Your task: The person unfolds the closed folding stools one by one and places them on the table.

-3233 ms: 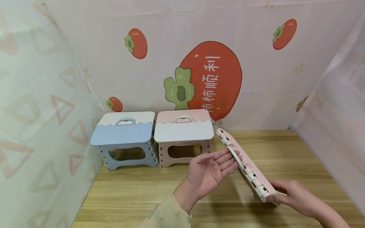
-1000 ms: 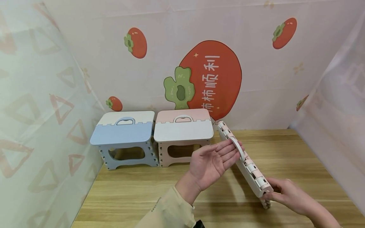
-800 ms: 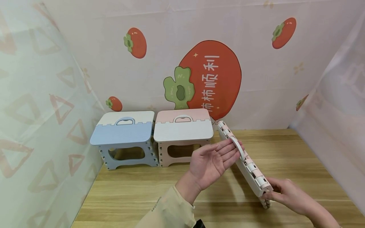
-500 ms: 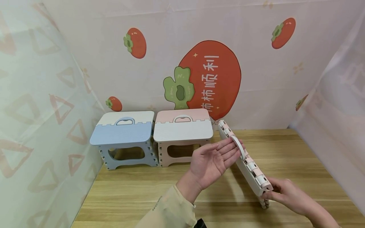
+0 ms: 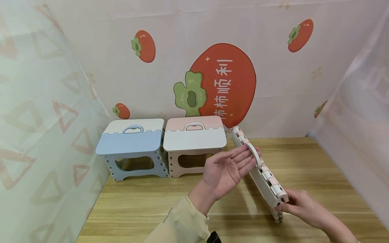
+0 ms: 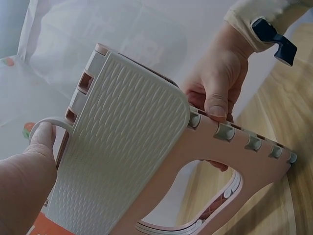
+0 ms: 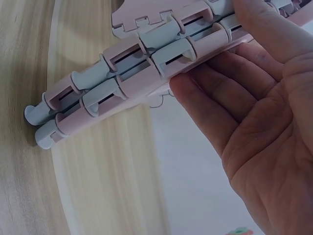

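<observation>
A folded pink-and-white step stool (image 5: 263,185) slants on edge over the right half of the table, its white textured panel (image 6: 127,132) facing left. My left hand (image 5: 223,175) lies palm up with straight fingers, their tips passing through the stool's white loop handle (image 5: 254,156). At the near end my right hand (image 5: 307,207) grips the folded side, thumb on the leg edge and fingers behind. The right wrist view shows the paired hinge knuckles (image 7: 117,68) running side by side along the folded edge. In the left wrist view the pink leg (image 6: 249,171) hangs below the panel.
Two unfolded stools stand side by side at the back left: a blue-and-white one (image 5: 132,143) and a pink-and-white one (image 5: 194,140). The folded stool's far end is close to the pink one. A printed curtain (image 5: 267,101) bounds the wood-grain table (image 5: 146,209) behind and beside.
The folded stool has tipped more upright, showing its white face, and its near end has shifted left with my right hand. My left hand has risen slightly with the handle.
</observation>
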A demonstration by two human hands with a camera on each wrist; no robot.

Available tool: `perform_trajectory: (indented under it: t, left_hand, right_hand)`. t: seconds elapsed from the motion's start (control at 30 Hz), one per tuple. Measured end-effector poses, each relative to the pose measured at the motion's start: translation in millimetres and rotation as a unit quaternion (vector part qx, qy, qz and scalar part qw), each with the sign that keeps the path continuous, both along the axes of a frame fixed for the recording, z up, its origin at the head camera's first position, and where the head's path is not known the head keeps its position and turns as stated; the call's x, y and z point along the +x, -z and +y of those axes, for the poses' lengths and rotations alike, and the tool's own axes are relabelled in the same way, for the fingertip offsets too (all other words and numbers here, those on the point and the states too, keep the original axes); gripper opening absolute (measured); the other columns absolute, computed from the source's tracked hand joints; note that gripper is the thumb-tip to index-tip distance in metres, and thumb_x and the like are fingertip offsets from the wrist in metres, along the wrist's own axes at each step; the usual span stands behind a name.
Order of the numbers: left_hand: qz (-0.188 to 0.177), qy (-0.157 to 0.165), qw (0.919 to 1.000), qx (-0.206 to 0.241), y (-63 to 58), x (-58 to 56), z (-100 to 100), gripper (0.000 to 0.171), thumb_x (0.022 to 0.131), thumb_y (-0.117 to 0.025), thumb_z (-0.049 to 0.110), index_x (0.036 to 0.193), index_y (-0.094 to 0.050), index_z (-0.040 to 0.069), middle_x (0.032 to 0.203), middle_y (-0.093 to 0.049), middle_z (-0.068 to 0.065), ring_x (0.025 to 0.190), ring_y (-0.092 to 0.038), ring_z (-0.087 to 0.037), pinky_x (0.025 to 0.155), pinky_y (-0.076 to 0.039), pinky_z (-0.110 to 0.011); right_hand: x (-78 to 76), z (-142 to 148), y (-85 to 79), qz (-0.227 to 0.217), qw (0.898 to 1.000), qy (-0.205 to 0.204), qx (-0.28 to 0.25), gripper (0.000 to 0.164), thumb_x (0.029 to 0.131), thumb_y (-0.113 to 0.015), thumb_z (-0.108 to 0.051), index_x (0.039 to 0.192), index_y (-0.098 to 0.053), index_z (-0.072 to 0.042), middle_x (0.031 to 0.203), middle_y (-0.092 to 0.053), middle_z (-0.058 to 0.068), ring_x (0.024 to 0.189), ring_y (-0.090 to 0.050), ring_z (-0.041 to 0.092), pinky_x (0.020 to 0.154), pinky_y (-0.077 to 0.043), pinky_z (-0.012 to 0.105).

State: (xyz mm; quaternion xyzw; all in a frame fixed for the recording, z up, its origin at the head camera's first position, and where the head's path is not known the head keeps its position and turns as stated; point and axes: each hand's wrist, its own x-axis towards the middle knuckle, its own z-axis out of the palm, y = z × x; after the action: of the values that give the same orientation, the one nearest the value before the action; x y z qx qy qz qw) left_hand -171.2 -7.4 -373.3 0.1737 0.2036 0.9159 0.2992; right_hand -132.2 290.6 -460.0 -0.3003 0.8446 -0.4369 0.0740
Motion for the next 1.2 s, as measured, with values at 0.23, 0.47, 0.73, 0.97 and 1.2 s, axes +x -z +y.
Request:
perform_trajectory:
  t: [0.23, 0.47, 0.73, 0.97, 1.2]
  left_hand:
    - [-0.001, -0.006, 1.0, 0.0, -1.1, -1.2, 0.9, 0.058, 0.103, -0.036, 0.018, 0.154, -0.032, -0.009, 0.159, -0.037, -0.027, 0.149, -0.036, -0.037, 0.121, -0.033, -0.038]
    - [-0.008, -0.01, 0.9998, -0.014, -3.0, -2.3, 1.8, 0.061, 0.103, -0.037, 0.018, 0.157, -0.026, -0.008, 0.163, -0.029, -0.025, 0.151, -0.032, -0.037, 0.122, -0.033, -0.037]
    - [-0.007, -0.017, 0.9996, -0.022, -5.5, -4.0, 3.0, 0.061, 0.103, -0.039, 0.018, 0.157, -0.029, -0.007, 0.164, -0.027, -0.024, 0.151, -0.03, -0.036, 0.122, -0.032, -0.037]
    - [0.018, -0.021, 0.9993, -0.027, -6.5, -3.6, 3.9, 0.06, 0.102, -0.036, 0.018, 0.156, -0.03, -0.007, 0.162, -0.033, -0.022, 0.151, -0.03, -0.036, 0.122, -0.032, -0.037]
    - [0.036, -0.027, 0.9981, -0.042, -7.8, -2.8, 6.1, 0.059, 0.103, -0.036, 0.018, 0.156, -0.031, -0.006, 0.163, -0.034, -0.02, 0.152, -0.031, -0.034, 0.123, -0.031, -0.038]
  right_hand:
    - [1.4, -5.3, 0.1, 0.002, 1.0, 0.01, -0.006, 0.021, 0.093, -0.073, -0.004, 0.113, -0.069, -0.002, 0.101, -0.076, -0.003, 0.088, -0.067, -0.001, 0.066, -0.059, 0.024]
    - [2.1, -9.5, 2.4, 0.017, 1.0, 0.021, -0.016, 0.023, 0.091, -0.075, -0.004, 0.114, -0.069, -0.003, 0.102, -0.076, -0.001, 0.089, -0.067, -0.001, 0.066, -0.059, 0.024]
    - [4.0, -15.1, 2.9, 0.019, 0.999, 0.031, -0.022, 0.028, 0.091, -0.076, -0.005, 0.117, -0.068, 0.0, 0.103, -0.077, 0.004, 0.089, -0.068, -0.001, 0.066, -0.06, 0.025]
    - [5.3, -21.6, 2.1, 0.021, 0.998, 0.051, -0.015, 0.027, 0.089, -0.078, -0.008, 0.113, -0.07, -0.001, 0.101, -0.077, 0.008, 0.088, -0.068, -0.001, 0.066, -0.06, 0.026]
    - [8.9, -28.0, 2.3, 0.01, 0.997, 0.079, -0.009, 0.027, 0.089, -0.08, -0.012, 0.111, -0.071, -0.002, 0.099, -0.078, 0.007, 0.085, -0.068, 0.0, 0.066, -0.06, 0.026]
